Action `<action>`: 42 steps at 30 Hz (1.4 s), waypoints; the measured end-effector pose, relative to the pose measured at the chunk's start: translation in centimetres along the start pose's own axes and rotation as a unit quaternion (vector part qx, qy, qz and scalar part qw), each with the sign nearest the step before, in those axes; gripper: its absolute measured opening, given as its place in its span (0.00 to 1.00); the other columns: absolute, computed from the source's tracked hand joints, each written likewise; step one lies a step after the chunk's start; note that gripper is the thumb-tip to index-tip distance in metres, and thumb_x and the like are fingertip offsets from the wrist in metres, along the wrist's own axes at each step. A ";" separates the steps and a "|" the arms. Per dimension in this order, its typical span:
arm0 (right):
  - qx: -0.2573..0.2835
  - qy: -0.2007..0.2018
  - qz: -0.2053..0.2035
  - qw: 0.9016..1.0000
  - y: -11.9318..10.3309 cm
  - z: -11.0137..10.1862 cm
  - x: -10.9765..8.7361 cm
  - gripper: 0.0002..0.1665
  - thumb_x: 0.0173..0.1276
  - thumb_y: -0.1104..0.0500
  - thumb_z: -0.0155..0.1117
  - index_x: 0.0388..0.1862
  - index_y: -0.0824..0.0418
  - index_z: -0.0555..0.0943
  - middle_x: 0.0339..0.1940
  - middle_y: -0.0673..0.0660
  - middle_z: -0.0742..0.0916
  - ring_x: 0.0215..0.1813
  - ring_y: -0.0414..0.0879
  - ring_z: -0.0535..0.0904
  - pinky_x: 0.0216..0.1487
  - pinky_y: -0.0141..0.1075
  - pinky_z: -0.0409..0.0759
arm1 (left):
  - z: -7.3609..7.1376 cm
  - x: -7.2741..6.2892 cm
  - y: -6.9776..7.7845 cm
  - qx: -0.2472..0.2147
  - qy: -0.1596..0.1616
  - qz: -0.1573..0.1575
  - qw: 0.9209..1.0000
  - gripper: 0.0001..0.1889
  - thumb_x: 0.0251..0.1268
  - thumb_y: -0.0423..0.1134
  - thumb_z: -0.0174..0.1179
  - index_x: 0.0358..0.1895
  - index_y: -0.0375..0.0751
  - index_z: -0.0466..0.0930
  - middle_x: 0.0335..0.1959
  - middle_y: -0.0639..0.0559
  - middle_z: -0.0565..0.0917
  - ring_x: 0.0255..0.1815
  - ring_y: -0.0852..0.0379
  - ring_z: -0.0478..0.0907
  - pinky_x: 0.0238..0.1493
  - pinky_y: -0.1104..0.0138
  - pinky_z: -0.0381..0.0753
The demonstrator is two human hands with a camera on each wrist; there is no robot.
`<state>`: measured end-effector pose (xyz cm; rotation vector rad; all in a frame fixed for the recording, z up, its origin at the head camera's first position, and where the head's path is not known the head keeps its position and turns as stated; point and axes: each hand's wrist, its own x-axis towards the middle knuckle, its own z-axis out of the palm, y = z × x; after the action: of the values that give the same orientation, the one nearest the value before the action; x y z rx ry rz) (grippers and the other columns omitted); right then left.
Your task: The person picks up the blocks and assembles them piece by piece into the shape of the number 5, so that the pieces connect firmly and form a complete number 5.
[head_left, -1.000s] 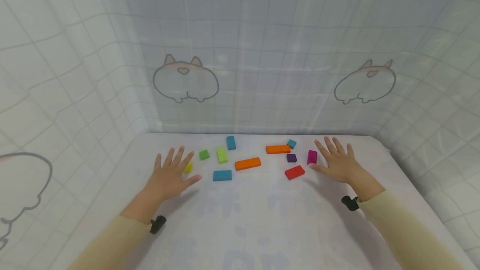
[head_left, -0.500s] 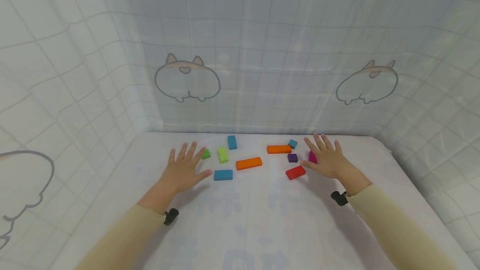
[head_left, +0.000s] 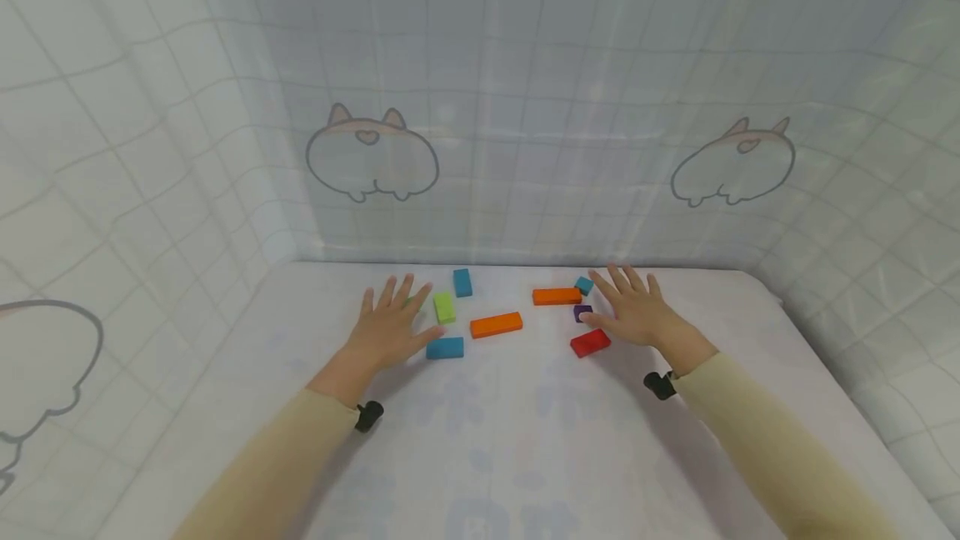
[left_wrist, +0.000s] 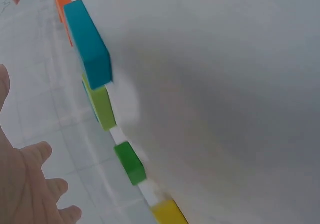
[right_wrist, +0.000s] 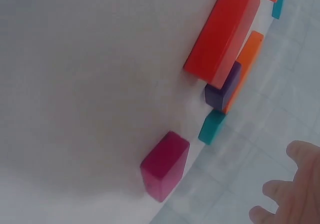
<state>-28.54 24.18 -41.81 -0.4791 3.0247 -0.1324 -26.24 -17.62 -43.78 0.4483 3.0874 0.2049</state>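
Note:
Fingers spread and holding nothing, my left hand (head_left: pixel 386 333) is over the left blocks in the head view. Its thumb overlaps a blue block (head_left: pixel 447 348), beside a lime block (head_left: pixel 444 308). A green block (left_wrist: pixel 130 163) and a yellow block (left_wrist: pixel 170 213) show in the left wrist view; the hand mostly covers them in the head view. My right hand (head_left: pixel 633 315), also spread, holds nothing. Its thumb overlaps a purple block (head_left: pixel 580 310) near a red block (head_left: pixel 590 343). A magenta block (right_wrist: pixel 165 166), visible in the right wrist view, is hidden behind that hand in the head view.
Between the hands lie two orange blocks, one central (head_left: pixel 497 325) and one farther back (head_left: pixel 557 297). A small teal block (head_left: pixel 584 285) touches or nearly touches the latter. Another blue block (head_left: pixel 462 282) lies near the back of the white table (head_left: pixel 495 440). Patterned curtains (head_left: pixel 525 107) surround it.
Both hands have moved inward, the left one rightward and the right one leftward. They now cover the yellow and magenta blocks in the head view. The blocks appear unmoved.

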 end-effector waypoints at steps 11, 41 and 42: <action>0.015 0.005 -0.031 0.999 -0.6 0.6 2.1 0.53 0.71 0.26 0.46 0.83 0.53 0.48 0.82 0.68 0.50 0.80 0.69 0.41 0.72 0.70 0.37 | -0.1 2.6 2.3 0.003 -0.019 -0.005 1.000 0.45 0.70 0.73 0.41 0.82 0.53 0.43 0.82 0.42 0.40 0.81 0.36 0.35 0.73 0.37 0.29; 0.101 0.022 -0.033 0.994 -1.5 1.6 5.4 0.38 0.76 0.38 0.54 0.77 0.54 0.65 0.75 0.64 0.66 0.73 0.63 0.61 0.70 0.60 0.63 | 1.0 7.7 3.9 -0.070 -0.006 -0.010 0.997 0.38 0.76 0.63 0.46 0.80 0.47 0.54 0.78 0.42 0.58 0.78 0.40 0.52 0.75 0.43 0.48; 0.104 0.027 -0.032 0.994 -1.6 1.5 5.6 0.37 0.76 0.39 0.55 0.77 0.55 0.66 0.74 0.63 0.68 0.73 0.62 0.62 0.70 0.59 0.64 | 1.0 7.8 3.9 -0.069 -0.004 -0.012 0.998 0.37 0.76 0.63 0.46 0.80 0.47 0.54 0.78 0.42 0.59 0.78 0.40 0.53 0.75 0.43 0.48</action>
<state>-33.18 20.82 -43.53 -0.5624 3.0014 -0.4657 -32.58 -11.52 -44.24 0.4058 3.0438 0.4122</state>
